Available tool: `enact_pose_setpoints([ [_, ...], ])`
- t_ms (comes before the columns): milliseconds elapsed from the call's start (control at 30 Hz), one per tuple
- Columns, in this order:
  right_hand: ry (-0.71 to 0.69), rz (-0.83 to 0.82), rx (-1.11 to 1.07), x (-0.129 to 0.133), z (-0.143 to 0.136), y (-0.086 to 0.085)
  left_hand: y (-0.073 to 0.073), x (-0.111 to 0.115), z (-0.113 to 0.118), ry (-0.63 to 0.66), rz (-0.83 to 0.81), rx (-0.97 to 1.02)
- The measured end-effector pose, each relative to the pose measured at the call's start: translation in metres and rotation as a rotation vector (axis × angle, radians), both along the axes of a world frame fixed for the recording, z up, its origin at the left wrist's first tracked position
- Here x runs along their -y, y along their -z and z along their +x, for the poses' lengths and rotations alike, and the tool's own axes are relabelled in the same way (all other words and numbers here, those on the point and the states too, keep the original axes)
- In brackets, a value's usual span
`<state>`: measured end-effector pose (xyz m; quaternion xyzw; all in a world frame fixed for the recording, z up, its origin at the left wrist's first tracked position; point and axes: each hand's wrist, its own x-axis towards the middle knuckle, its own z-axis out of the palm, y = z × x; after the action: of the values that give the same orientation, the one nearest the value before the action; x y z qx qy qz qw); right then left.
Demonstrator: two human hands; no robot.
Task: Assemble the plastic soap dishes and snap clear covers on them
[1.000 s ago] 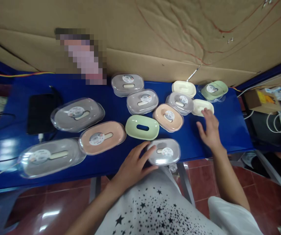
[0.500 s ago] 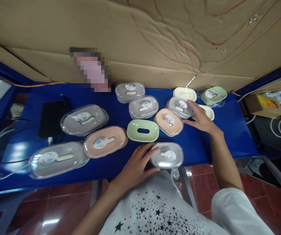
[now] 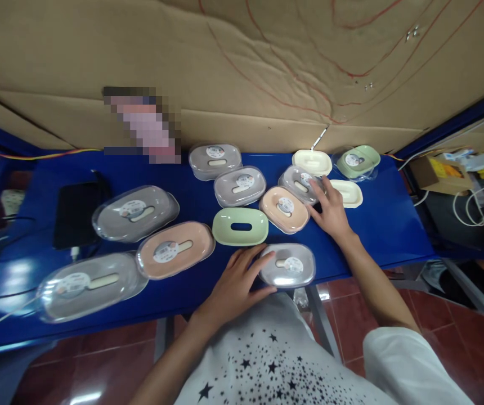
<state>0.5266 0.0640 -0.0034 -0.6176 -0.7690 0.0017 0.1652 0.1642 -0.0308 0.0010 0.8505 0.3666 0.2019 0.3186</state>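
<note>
Left hand (image 3: 236, 281) lies flat, fingers spread, steadying the grey clear-lidded oval soap box (image 3: 287, 265) at the blue desk (image 3: 389, 225)'s near edge, while right hand (image 3: 330, 208), open, fingertips the grey lidded box (image 3: 300, 183) beside the peach one (image 3: 284, 209), gripping nothing.

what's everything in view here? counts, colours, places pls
grey soap boxes: six, clear lids; two large at left, two at back centre, one by the right hand, one at the front edge
peach soap boxes: two; one large left of centre, one small at centre
green soap boxes: two; one open at centre, one lidded at back right
cream soap boxes: two, back right
black pouch: one, far left
table: one, blue
cardboard: brown, behind the table
left hand: fingers on the front grey box
right hand: fingers at the grey box near the back right
</note>
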Motion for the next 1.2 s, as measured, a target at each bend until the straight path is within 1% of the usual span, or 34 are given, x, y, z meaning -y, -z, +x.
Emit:
enact_pose_setpoints([
  [67, 0.003, 0.014, 0.017, 0.004, -0.003, -0.004, -0.001, 0.003, -0.002, -0.014, 0.021, 0.008],
  [133, -0.006, 0.059, -0.006, 0.013, -0.006, -0.01, -0.002, 0.009, -0.008, -0.026, 0.047, 0.009],
  [233, 0.002, 0.176, -0.08, 0.034, -0.009, -0.018, -0.001, 0.021, -0.025, -0.044, 0.095, -0.003],
  [333, 0.033, 0.225, -0.066, 0.051, -0.006, -0.017, 0.001, 0.031, -0.043, -0.069, 0.131, -0.006],
  [400, 0.11, 0.214, -0.032, 0.054, 0.007, -0.011, 0.002, 0.034, -0.052, -0.091, 0.146, -0.011],
  [500, 0.232, 0.139, 0.009, 0.052, 0.04, 0.0, 0.003, 0.037, -0.06, -0.125, 0.17, -0.038],
  [567, 0.243, 0.064, 0.03, 0.05, 0.063, 0.004, 0.004, 0.037, -0.062, -0.147, 0.178, -0.055],
  [633, 0.237, 0.034, 0.043, 0.051, 0.078, 0.002, 0.005, 0.037, -0.063, -0.167, 0.176, -0.059],
  [700, 0.228, 0.045, 0.049, 0.055, 0.083, -0.002, 0.006, 0.037, -0.063, -0.18, 0.174, -0.056],
  [767, 0.186, 0.038, 0.051, 0.063, 0.081, -0.005, 0.007, 0.037, -0.062, -0.186, 0.174, -0.048],
  [867, 0.11, 0.026, 0.046, 0.081, 0.066, -0.007, 0.006, 0.036, -0.057, -0.179, 0.171, -0.031],
  [933, 0.082, 0.048, 0.044, 0.095, 0.049, -0.012, 0.004, 0.034, -0.052, -0.166, 0.178, -0.028],
  [1000, 0.075, 0.113, 0.02, 0.105, 0.025, -0.023, 0.002, 0.031, -0.048, -0.142, 0.192, -0.033],
  [1067, 0.012, 0.178, -0.037, 0.105, -0.007, -0.039, 0.002, 0.028, -0.045, -0.114, 0.214, -0.027],
  [1100, -0.074, 0.182, -0.07, 0.101, -0.026, -0.046, 0.002, 0.027, -0.045, -0.103, 0.224, -0.022],
  [1167, -0.353, 0.081, -0.091, 0.083, -0.066, -0.057, 0.002, 0.027, -0.047, -0.086, 0.245, -0.016],
  [1200, -0.475, 0.029, -0.071, 0.072, -0.084, -0.058, 0.002, 0.029, -0.05, -0.081, 0.252, -0.018],
])
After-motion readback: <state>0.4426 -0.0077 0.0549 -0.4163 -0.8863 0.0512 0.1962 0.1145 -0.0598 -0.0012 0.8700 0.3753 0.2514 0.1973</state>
